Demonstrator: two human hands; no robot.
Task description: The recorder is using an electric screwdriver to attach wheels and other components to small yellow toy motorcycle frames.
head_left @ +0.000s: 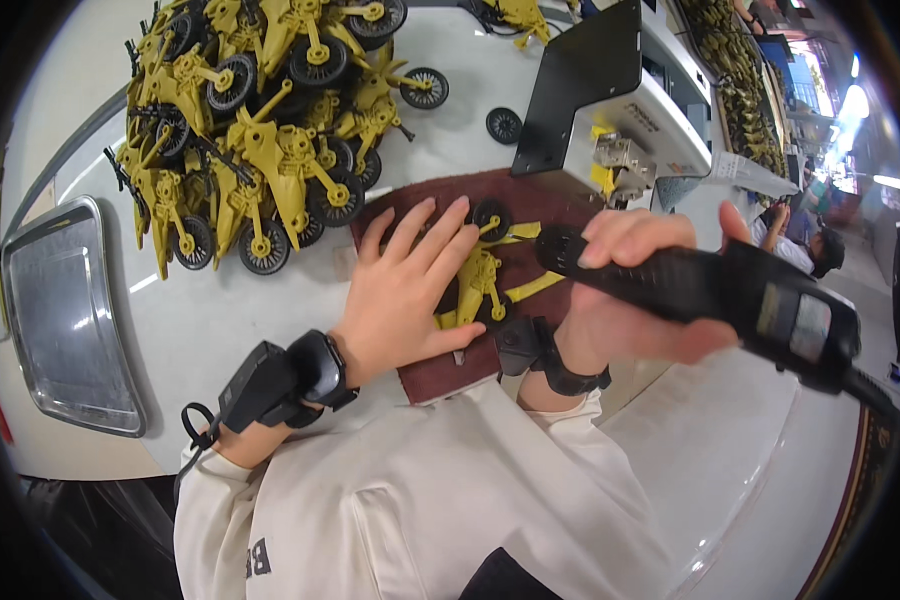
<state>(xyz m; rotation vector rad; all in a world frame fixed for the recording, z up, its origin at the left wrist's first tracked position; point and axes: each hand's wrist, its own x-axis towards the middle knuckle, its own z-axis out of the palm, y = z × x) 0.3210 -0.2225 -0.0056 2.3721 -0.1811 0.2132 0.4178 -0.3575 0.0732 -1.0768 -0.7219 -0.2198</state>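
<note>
My left hand (410, 265) lies with fingers spread at the left side of a yellow toy motorcycle (477, 288), its thumb against the toy's lower part. The toy rests on a dark red cloth mat (435, 378), and one black wheel (490, 218) shows at its upper end; my hand hides some of it. Yellow strips (533, 288) lie on the mat to the toy's right. Wrapped around a black corded power tool (715, 285), my right hand (620, 325) holds it above the mat's right side. The tool's exact kind is unclear.
Several yellow toy motorcycles (260, 180) are heaped at the back left. A metal tray (75, 310) lies far left. A loose black wheel (504, 125) sits behind the mat, beside a white machine with a black panel (582, 85). The tool's cord (873, 392) trails right. Another person (795, 245) is at far right.
</note>
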